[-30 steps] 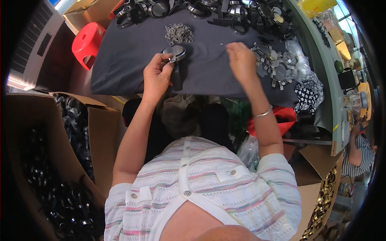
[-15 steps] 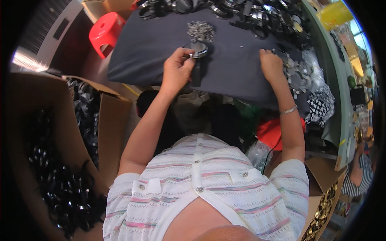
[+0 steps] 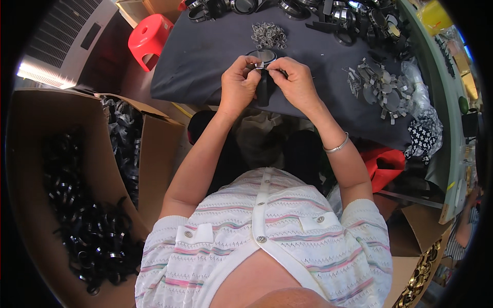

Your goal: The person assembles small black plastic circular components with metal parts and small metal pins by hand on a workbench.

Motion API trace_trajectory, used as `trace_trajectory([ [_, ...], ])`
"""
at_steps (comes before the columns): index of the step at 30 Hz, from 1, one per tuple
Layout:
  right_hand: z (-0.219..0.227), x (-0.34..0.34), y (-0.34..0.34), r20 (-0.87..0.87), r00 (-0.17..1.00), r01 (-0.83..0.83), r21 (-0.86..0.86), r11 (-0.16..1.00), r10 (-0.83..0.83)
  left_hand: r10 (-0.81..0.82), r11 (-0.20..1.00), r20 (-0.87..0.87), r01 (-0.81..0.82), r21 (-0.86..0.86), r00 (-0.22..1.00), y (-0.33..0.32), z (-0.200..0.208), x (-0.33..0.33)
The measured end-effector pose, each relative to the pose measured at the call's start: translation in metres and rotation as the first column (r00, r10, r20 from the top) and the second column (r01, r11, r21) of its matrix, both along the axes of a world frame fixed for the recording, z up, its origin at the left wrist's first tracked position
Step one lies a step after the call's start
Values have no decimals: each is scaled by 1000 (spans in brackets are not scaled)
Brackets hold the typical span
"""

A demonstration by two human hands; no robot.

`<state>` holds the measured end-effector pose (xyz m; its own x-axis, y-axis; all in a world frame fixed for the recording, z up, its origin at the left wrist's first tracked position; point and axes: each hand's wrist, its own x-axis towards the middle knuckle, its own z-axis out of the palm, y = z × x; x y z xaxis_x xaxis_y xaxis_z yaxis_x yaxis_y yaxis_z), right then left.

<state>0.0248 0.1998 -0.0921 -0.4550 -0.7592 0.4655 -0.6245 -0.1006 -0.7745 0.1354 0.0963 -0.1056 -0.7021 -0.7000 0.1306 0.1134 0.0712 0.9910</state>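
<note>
My left hand [image 3: 239,87] pinches the edge of a round, silver-rimmed piece with a black strap [image 3: 263,91] near the front of the dark cloth-covered table [image 3: 200,61]. The strap hangs toward me between my hands. Thumb and fingers of my right hand [image 3: 298,82] are pressed together at the right side of the rim; whatever is in that pinch is hidden. Just beyond the piece lies a heap of small silver metal parts [image 3: 268,36]. To the right is a loose pile of flat grey discs and tabs [image 3: 382,90].
More round, strapped pieces [image 3: 341,18] crowd the table's far side. A red stool [image 3: 149,40] stands beyond the left edge. Cardboard boxes [image 3: 162,159] at my left hold black straps [image 3: 97,226]. A clear plastic bag [image 3: 413,82] lies along the right edge.
My right hand has come left from beside the disc pile to the round piece. My left hand still holds that piece. The whole view has shifted slightly.
</note>
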Motion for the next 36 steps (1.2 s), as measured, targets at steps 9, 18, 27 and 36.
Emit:
trace_trajectory([
  [9, -5, 1, -3, 82, 997, 7, -6, 1000, -6, 14, 1000, -8, -14, -13, 1000, 1, 1, 1],
  [18, 1, -6, -6, -557, 826, 57, -74, 996, -89, 62, 997, -21, -63, -33, 998, 1, -6, -2],
  [27, 8, 4, -12, 726, 686, -19, -41, 999, 42, 119, 984, -24, -121, -128, 993, 2, -7, -5],
  [36, 13, -35, -15, 66, 990, -140, 239, 961, 128, -62, 997, -15, 63, 52, 998, -6, 0, 5],
])
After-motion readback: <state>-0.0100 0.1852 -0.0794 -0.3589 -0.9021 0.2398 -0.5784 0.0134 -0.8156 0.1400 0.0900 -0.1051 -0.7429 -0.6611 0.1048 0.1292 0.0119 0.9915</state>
